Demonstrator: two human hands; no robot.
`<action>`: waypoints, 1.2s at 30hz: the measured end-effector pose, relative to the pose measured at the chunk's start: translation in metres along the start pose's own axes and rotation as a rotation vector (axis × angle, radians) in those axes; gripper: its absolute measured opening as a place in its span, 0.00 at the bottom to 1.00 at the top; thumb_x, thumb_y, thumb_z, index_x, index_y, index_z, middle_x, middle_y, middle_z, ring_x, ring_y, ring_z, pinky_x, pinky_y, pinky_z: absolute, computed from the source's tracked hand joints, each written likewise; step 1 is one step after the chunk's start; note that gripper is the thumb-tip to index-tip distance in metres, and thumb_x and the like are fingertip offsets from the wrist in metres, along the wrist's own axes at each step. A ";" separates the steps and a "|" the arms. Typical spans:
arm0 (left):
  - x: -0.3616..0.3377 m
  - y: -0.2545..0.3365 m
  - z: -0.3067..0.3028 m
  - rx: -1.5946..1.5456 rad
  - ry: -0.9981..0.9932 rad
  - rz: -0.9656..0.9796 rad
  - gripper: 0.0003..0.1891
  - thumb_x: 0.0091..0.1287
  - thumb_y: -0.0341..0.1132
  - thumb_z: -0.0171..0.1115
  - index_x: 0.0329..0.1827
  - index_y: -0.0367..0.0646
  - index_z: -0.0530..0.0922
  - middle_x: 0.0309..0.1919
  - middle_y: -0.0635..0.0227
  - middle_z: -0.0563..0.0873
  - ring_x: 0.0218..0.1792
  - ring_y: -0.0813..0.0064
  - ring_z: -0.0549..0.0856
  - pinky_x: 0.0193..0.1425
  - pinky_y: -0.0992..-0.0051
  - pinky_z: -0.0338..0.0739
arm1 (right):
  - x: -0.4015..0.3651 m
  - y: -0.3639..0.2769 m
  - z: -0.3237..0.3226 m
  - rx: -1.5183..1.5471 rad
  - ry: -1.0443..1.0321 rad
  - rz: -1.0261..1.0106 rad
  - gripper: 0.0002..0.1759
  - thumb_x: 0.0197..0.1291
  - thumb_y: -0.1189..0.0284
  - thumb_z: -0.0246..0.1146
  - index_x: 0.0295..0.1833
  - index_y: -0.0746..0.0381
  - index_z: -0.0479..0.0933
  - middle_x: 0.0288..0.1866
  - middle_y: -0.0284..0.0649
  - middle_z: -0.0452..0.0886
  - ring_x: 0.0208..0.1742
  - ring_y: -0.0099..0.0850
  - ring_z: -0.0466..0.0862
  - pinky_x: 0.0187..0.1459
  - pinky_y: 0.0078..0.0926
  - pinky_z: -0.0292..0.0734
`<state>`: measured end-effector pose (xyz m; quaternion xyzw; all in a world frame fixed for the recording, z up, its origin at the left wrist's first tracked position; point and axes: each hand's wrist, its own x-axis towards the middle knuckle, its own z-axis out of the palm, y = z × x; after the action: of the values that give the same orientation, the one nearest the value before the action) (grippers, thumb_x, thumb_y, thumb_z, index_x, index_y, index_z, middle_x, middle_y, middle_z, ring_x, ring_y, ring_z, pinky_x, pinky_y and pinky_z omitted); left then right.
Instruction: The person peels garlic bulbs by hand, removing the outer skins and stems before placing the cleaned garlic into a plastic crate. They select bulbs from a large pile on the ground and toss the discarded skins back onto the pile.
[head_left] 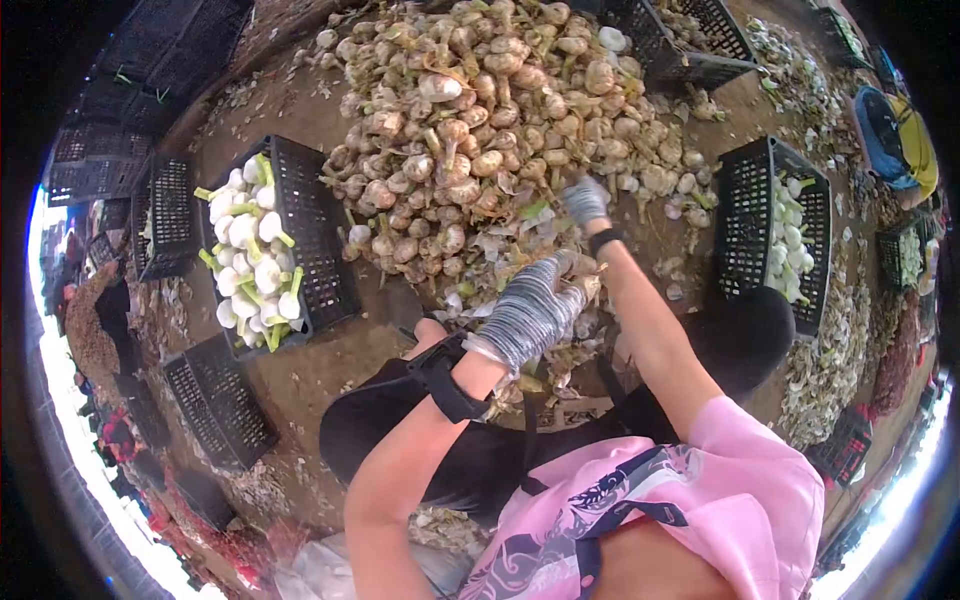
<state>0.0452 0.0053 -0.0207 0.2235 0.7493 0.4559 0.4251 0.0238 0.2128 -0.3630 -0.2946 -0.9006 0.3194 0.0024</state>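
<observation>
My left hand (535,312), in a grey striped knit glove, is closed around a garlic bulb (590,288) above my lap. Most of that bulb is hidden by the glove. My right hand (585,200), also gloved, is stretched forward at the near edge of a big heap of untrimmed garlic (480,130). Motion smears its fingers, so whether they grip anything does not show. Loose papery skins and leaf scraps (510,240) lie between the heap and my hands.
On the left stands a black crate (320,240) of clean white garlic (250,255); another filled crate (745,215) is on the right. A black crate (220,400) sits at lower left, and one more (700,65) behind the heap. Peelings (825,385) litter the right-hand floor.
</observation>
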 end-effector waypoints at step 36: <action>0.024 0.005 -0.011 -0.566 0.178 0.374 0.26 0.57 0.32 0.63 0.59 0.40 0.65 0.52 0.66 0.73 0.50 0.76 0.75 0.53 0.76 0.73 | -0.123 -0.180 -0.275 0.757 -0.258 -0.318 0.15 0.58 0.67 0.58 0.43 0.68 0.73 0.32 0.35 0.78 0.34 0.19 0.72 0.39 0.22 0.71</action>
<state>0.0226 0.0199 -0.0245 0.1895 0.5736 0.7331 0.3125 0.0827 0.1930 -0.0179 -0.0884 -0.7470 0.6572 0.0470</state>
